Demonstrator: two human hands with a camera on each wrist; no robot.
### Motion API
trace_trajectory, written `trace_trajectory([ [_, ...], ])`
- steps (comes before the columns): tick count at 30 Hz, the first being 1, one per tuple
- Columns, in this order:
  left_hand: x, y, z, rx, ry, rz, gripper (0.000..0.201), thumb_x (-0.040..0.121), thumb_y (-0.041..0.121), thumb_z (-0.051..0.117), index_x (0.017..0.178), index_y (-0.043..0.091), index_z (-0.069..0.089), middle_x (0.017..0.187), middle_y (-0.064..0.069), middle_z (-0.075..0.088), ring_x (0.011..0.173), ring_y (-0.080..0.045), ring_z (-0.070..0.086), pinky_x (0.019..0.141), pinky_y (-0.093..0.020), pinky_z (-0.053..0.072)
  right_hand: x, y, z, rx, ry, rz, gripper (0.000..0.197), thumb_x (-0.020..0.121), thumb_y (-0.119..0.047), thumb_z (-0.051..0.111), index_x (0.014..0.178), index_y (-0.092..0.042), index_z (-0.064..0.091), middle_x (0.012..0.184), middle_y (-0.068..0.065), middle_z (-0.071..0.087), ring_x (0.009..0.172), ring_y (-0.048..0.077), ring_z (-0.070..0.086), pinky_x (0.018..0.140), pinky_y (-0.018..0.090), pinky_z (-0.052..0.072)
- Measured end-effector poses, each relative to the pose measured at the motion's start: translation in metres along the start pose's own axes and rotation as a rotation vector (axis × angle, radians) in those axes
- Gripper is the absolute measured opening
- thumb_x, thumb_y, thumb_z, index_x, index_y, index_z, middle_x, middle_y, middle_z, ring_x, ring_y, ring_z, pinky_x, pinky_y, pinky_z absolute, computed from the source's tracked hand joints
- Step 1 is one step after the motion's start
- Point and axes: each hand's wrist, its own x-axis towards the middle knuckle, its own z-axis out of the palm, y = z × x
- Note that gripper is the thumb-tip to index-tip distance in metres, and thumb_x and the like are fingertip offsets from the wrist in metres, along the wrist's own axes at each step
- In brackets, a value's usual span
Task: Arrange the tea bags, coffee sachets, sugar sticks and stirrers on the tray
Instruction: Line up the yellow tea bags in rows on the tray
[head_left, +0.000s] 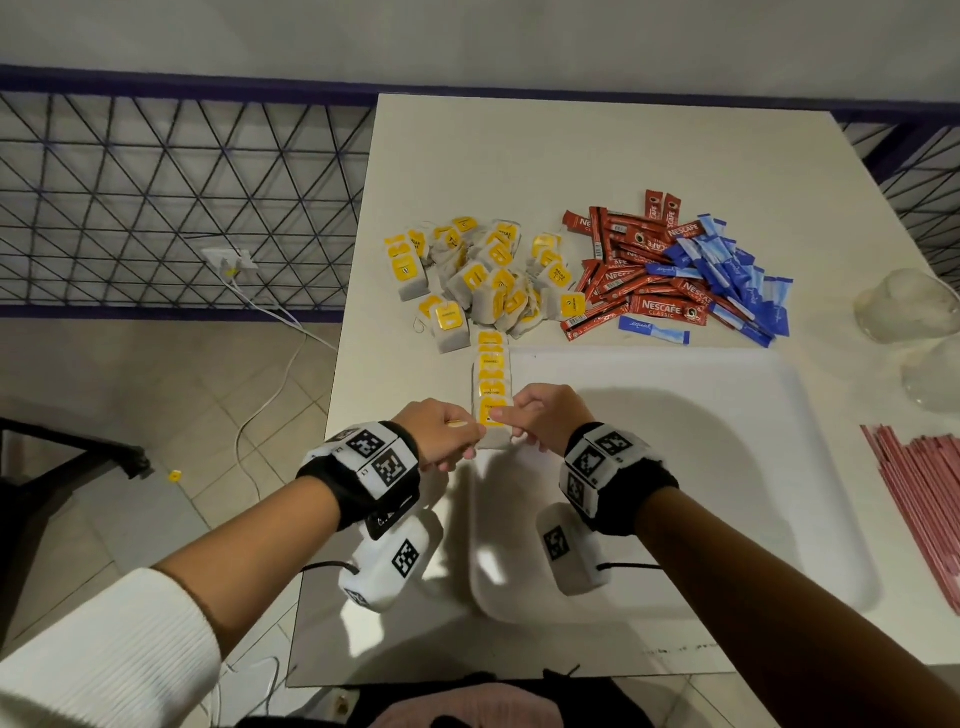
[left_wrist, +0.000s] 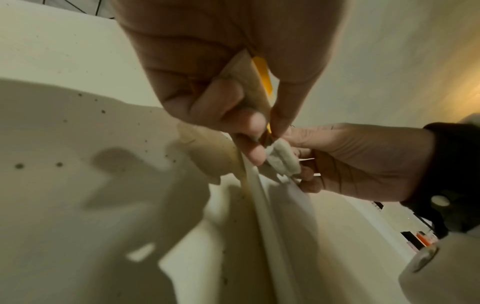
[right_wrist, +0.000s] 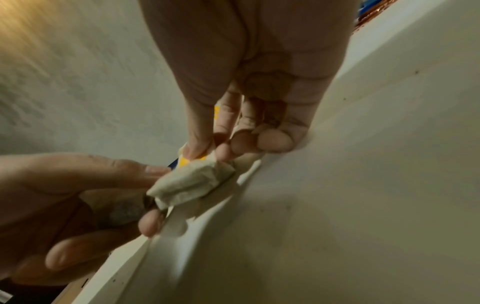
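A: Status of tea bags?
B: Partly arranged. Short overlapping row of tea bags (head_left: 491, 374) laid along the tray (head_left: 727, 415) at its left rim, running from the far edge toward the near side. Large loose pile of tea bags (head_left: 483, 275) on the bench (head_left: 597, 150) beyond the tray, not yet sorted.

A: State of each grip?
B: Left hand (head_left: 441, 434) curled, pinching one tea bag (left_wrist: 249, 82) between thumb and fingers. Right hand (head_left: 545, 415) curled, thumb and forefinger pinched on the nearest tea bag of the row (right_wrist: 192, 183). Both hands touching at the near end of the row, over the tray's left rim.

A: Coffee sachets?
B: None on the tray. Red coffee sachets (head_left: 639, 275) heaped on the bench beyond the tray's far edge.

A: Sugar sticks?
B: Same. Blue sugar sticks (head_left: 737, 275) heaped just beside the sachets, partly overlapping.

A: Stirrers?
B: Pink stirrers (head_left: 924, 493) bundled at the right of the tray, untouched.

A: Overall progress?
B: Early, by estimate. First category under way; three categories not started. Most of the tray floor bare.
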Motion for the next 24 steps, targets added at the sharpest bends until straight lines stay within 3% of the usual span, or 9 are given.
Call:
trace_trajectory([
  [2,0.001,0.001,-0.001,0.006,0.008,0.004,0.024,0.089,0.026,0.057,0.066,0.022,0.059,0.044,0.012,0.055,0.031,-0.001,0.042,0.035,-0.014,0.031,0.003,-0.001,-0.001,-0.009,-0.002,0.000,0.024,0.080,-0.029,0.070,0.069,-0.018,0.052,0.063,-0.001,0.057,0.054,0.010,0.048,0.050,0.020,0.038],
  [5,0.002,0.002,-0.002,0.036,0.036,0.007,0.010,0.086,0.020,0.061,0.076,0.020,0.064,0.052,0.008,0.057,0.029,0.001,0.043,0.032,-0.011,0.030,0.006,-0.001,-0.003,-0.053,0.009,-0.001,0.025,0.079,-0.032,0.070,0.068,-0.018,0.052,0.062,-0.001,0.057,0.054,0.014,0.048,0.049,0.021,0.040],
  [8,0.003,0.000,-0.003,0.079,0.083,0.019,0.010,0.082,0.019,0.062,0.073,0.021,0.063,0.055,0.006,0.059,0.034,-0.002,0.047,0.036,-0.009,0.034,0.007,0.000,-0.003,-0.085,0.007,0.006,0.026,0.079,-0.034,0.070,0.067,-0.018,0.053,0.063,-0.001,0.058,0.051,0.013,0.048,0.047,0.021,0.041],
  [10,0.006,-0.001,-0.004,0.113,0.130,0.018,0.014,0.082,0.027,0.064,0.069,0.023,0.060,0.058,0.007,0.060,0.044,-0.005,0.050,0.045,-0.012,0.041,0.007,0.000,-0.004,-0.075,0.000,0.013,0.025,0.080,-0.034,0.070,0.069,-0.017,0.054,0.062,-0.002,0.058,0.050,0.011,0.048,0.044,0.018,0.041],
  [12,0.010,-0.002,-0.003,0.158,0.142,0.006,0.019,0.080,0.037,0.067,0.072,0.023,0.059,0.063,0.008,0.061,0.055,-0.004,0.052,0.065,-0.020,0.048,0.007,-0.001,-0.005,-0.064,-0.022,0.019,0.023,0.081,-0.033,0.069,0.072,-0.016,0.056,0.060,-0.004,0.058,0.050,0.009,0.048,0.041,0.016,0.040],
  [14,0.013,-0.002,-0.001,0.237,0.125,-0.012,0.026,0.076,0.047,0.069,0.075,0.024,0.056,0.069,0.008,0.060,0.065,-0.008,0.054,0.076,-0.026,0.047,0.007,-0.003,-0.006,-0.049,-0.053,0.026,0.022,0.082,-0.033,0.067,0.077,-0.014,0.057,0.061,-0.004,0.058,0.052,0.009,0.049,0.044,0.018,0.041],
  [17,0.016,0.001,0.002,0.332,0.124,-0.022,0.030,0.074,0.050,0.070,0.072,0.029,0.049,0.079,0.007,0.056,0.080,-0.013,0.053,0.073,-0.024,0.040,0.007,-0.004,-0.009,0.000,-0.097,0.041,0.022,0.082,-0.033,0.067,0.077,-0.015,0.055,0.064,-0.002,0.060,0.055,0.013,0.052,0.049,0.022,0.041],
  [20,0.017,0.004,0.003,0.336,0.144,-0.025,0.032,0.075,0.046,0.071,0.069,0.029,0.045,0.083,0.005,0.053,0.082,-0.014,0.050,0.072,-0.022,0.036,0.007,-0.001,-0.011,0.031,-0.107,0.057,0.023,0.079,-0.032,0.070,0.075,-0.017,0.054,0.064,-0.002,0.062,0.052,0.012,0.053,0.048,0.023,0.041],
  [24,0.020,0.005,0.002,0.341,0.145,-0.036,0.031,0.075,0.046,0.070,0.078,0.025,0.048,0.087,0.004,0.053,0.085,-0.014,0.050,0.073,-0.022,0.036,0.006,0.005,-0.010,0.015,-0.140,0.059,0.020,0.077,-0.025,0.073,0.072,-0.018,0.054,0.059,-0.002,0.061,0.045,0.009,0.050,0.043,0.021,0.039],
])
